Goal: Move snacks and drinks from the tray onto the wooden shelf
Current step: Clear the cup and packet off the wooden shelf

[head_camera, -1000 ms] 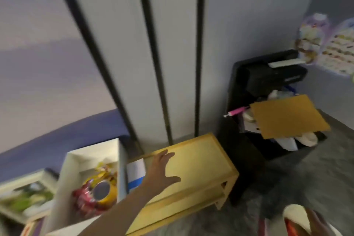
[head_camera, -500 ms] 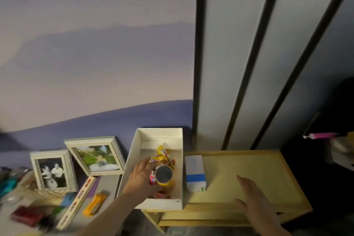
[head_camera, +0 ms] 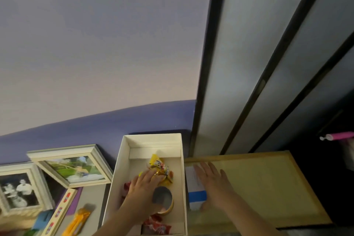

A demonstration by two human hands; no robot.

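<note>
A white tray [head_camera: 122, 159] sits left of the wooden shelf [head_camera: 268, 188]. In the tray lie a yellow snack packet [head_camera: 156, 162], a drink can [head_camera: 162, 197] seen from above, and red snack packets [head_camera: 156, 226]. My left hand [head_camera: 141, 189] reaches into the tray over the can's left side, its fingertips on the yellow packet, with no clear grip. On the shelf's left end lies a white and blue box [head_camera: 197, 196]. My right hand [head_camera: 214, 184] lies flat across it with the fingers spread.
Two picture frames [head_camera: 74, 166] [head_camera: 19, 188] lean against the wall left of the tray. An orange cutter [head_camera: 78, 220] and a long patterned strip [head_camera: 61, 210] lie below them. Tall door panels [head_camera: 239, 63] rise behind the shelf. A pink object [head_camera: 337, 136] sticks out at far right.
The view swung left from the shelf to the tray. My left hand went from the shelf into the tray and on to the yellow packet. My right hand moved onto the white and blue box.
</note>
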